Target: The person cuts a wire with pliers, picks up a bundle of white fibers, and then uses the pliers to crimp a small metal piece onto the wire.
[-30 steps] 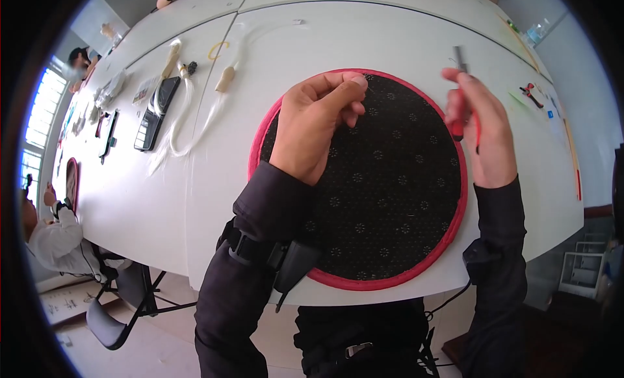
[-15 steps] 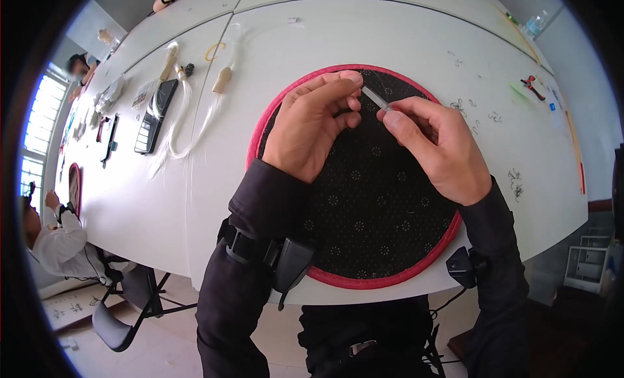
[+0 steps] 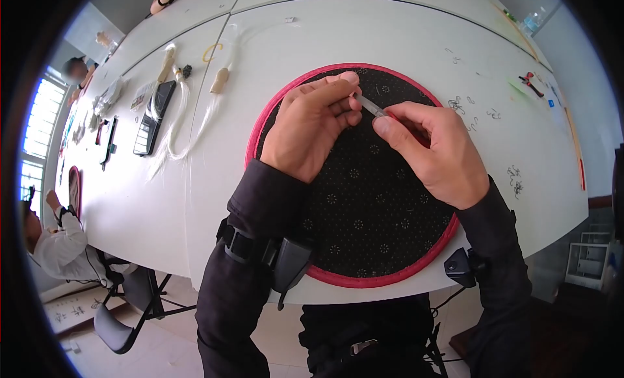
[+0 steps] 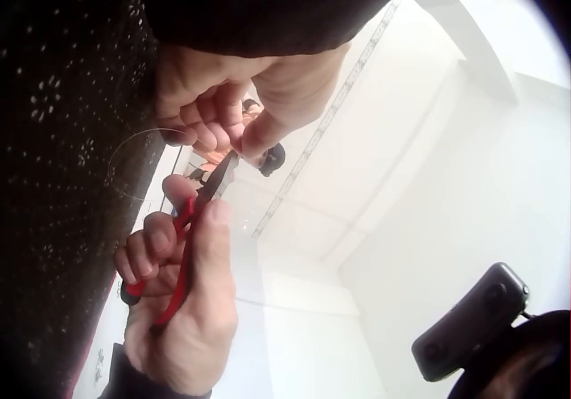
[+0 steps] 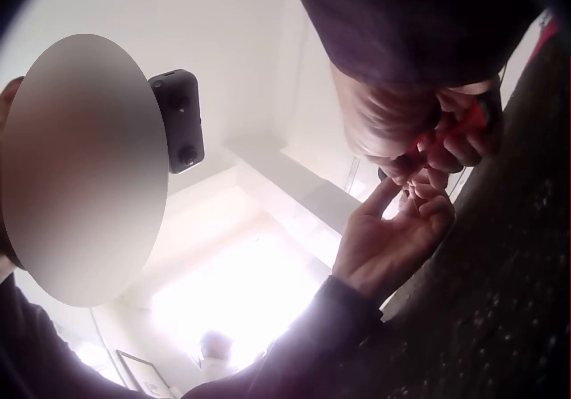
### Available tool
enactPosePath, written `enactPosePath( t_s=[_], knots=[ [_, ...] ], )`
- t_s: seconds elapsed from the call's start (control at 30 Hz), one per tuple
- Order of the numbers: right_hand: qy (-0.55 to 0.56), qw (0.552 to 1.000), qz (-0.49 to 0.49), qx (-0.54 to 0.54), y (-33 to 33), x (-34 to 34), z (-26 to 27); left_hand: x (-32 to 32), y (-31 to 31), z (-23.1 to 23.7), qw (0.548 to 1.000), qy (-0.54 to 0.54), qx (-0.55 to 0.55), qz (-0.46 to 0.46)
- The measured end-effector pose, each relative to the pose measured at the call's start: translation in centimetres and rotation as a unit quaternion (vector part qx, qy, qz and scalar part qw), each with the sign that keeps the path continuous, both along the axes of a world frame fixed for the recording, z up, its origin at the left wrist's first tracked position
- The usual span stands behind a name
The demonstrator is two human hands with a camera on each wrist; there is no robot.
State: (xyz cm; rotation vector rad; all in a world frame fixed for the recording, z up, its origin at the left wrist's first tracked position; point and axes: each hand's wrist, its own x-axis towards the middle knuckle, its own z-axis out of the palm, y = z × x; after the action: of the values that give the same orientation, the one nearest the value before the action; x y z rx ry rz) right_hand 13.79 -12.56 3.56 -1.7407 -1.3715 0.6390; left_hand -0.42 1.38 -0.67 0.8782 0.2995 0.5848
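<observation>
The pliers have slim grey jaws that taper to a point and 2 red handles; the end of 1 handle looks dark. They are above the upper part of a round mat, near the middle of the surface, angled with the tip toward the left hand. The right hand has its fingers and thumb wrapped around the pliers. The left hand has its thumb and forefinger together, pinching a fine strand right at the pliers' tip; the strand's loop shows in the left wrist view. Whether the tip bites on the strand, I cannot tell.

Counted: 1 pair of pliers in hand, 1 strand that I can see, 1 mat. The mat is black with pale flower-like dots and a red border, and lies close to the surface's near edge. Toward the right edge are at least 4 small groups of dark curled pieces, too small to count singly, plus 1 red-and-black tool and 1 small blue piece. Toward the left edge lie 1 dark phone, 2 tan pieces with pale fibres and 1 yellow curved piece.
</observation>
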Motion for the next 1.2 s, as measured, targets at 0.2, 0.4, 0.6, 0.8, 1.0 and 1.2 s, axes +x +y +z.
enactPosePath(
  t_s=[0.2,0.4,0.6,0.8,1.0,1.2],
  knots=[
    [-0.007,1.0,0.007,0.005,-0.1,0.1,0.1,0.1,-0.1,0.2,0.999,0.011,0.037,0.017],
    [0.126,0.979,-0.141,0.08,0.0,3.7,-0.4,0.3,-1.6,1.9,0.931,0.155,0.278,0.181],
    [0.339,0.938,-0.047,0.049,-0.1,3.1,0.0,1.0,-2.3,1.5,0.803,0.15,0.535,0.215],
    [0.359,0.933,-0.021,0.03,0.0,2.5,-0.4,1.1,-2.9,1.8,0.775,0.136,0.587,0.192],
    [0.351,0.936,-0.02,0.03,0.1,2.5,-0.7,1.1,-2.9,1.6,0.77,0.126,0.601,0.175],
    [0.358,0.933,-0.025,0.025,0.1,2.8,-1.0,1.2,-2.9,1.6,0.767,0.122,0.608,0.167]
  ],
)
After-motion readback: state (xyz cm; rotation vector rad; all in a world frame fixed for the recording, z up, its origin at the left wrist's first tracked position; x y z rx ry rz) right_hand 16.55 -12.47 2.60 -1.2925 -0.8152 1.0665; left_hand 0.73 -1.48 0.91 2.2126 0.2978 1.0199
